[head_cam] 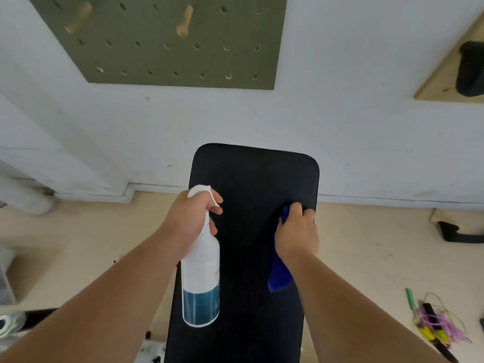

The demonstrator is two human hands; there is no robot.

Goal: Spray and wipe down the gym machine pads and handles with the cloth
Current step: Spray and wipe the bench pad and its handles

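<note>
Left hand (192, 218) grips bottle (201, 273) by its neck, frame centre, finger near trigger; right hand (297, 231) presses bunched cloth (279, 273) onto pad (251, 179) near its right edge. Risks, judged: cloth slipping off that edge; spray hitting the wall beyond.

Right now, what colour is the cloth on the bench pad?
Deep blue. The cloth sits under the right hand on the black pad, seen in the head view.
</note>
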